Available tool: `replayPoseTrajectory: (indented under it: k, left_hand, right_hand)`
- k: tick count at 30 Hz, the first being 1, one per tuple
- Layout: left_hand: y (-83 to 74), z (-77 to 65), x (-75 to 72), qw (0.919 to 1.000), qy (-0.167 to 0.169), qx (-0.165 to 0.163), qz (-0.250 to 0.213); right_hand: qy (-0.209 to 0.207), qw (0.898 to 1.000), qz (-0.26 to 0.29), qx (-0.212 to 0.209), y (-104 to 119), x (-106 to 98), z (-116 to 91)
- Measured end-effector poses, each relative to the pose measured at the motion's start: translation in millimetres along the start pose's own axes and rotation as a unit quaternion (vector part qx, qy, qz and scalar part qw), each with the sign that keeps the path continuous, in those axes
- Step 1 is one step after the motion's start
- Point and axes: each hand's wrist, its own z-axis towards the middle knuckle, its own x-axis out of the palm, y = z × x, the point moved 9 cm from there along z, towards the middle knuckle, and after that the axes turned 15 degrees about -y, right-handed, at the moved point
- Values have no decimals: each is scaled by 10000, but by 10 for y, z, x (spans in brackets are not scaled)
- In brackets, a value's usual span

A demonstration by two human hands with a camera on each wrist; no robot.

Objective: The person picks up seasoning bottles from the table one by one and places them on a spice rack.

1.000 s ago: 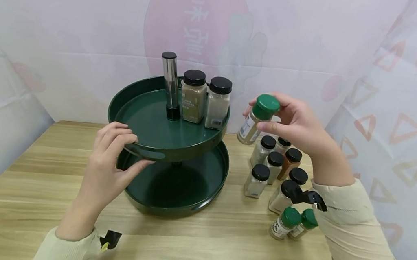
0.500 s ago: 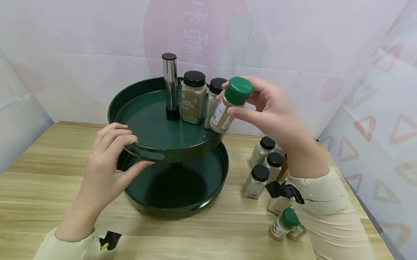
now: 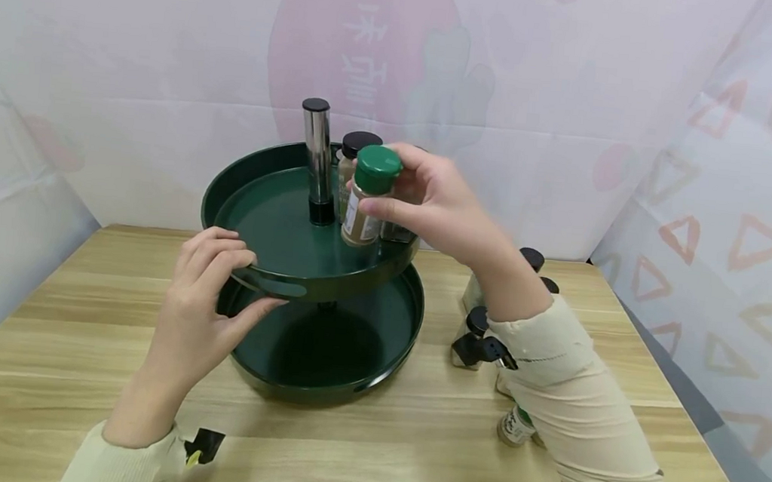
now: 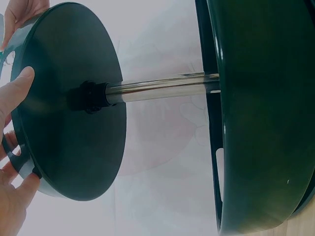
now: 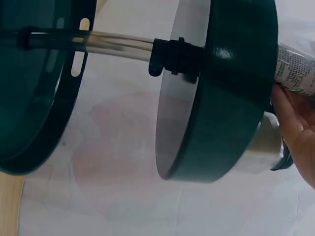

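Observation:
A dark green two-tier round tray rack stands on the table, its upper tray point(image 3: 267, 235) above the lower tray point(image 3: 363, 356). My left hand point(image 3: 200, 306) grips the upper tray's front-left rim, fingers over the edge and thumb underneath. In my right hand point(image 3: 446, 208) is a green-capped spice jar point(image 3: 363, 220), pinched between thumb and fingers, slightly tilted and low over the upper tray's right side. Behind it, a black-capped cumin jar point(image 3: 360, 142) is partly covered, and a second black-capped jar is mostly hidden by the hand. The right wrist view shows the held jar's printed label point(image 5: 298, 73) beyond the tray wall.
A chrome post point(image 3: 318, 156) rises from the upper tray. Several spice jars stand on the table point(image 3: 342, 453) at the right, partly hidden by the right sleeve point(image 3: 553, 360), among them a black-capped jar point(image 3: 478, 320) and a green-capped jar point(image 3: 515, 428).
My right hand has carried the green-capped spice jar leftward from above the table jars to over the upper tray, in front of the black-capped jars. The left hand stays put on the rim.

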Motion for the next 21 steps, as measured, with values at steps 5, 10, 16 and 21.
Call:
replayPoseTrajectory:
  k: [5,10,16,21]
  left_hand:
    - [17,7,2,9996,50,-274,19]
    - [24,19,6,9993,71,-368,2]
    - [26,19,16,9993,89,-365,11]
    - [24,14,27,9993,99,-373,33]
  right_hand:
    - [117,9999,-63,21,-25,105,41]
    - [232,9996,-148,-9,-54,197,85]
    - [358,9991,-202,-98,-85,288,127]
    - [416,9990,-188,-24,-139,351,168]
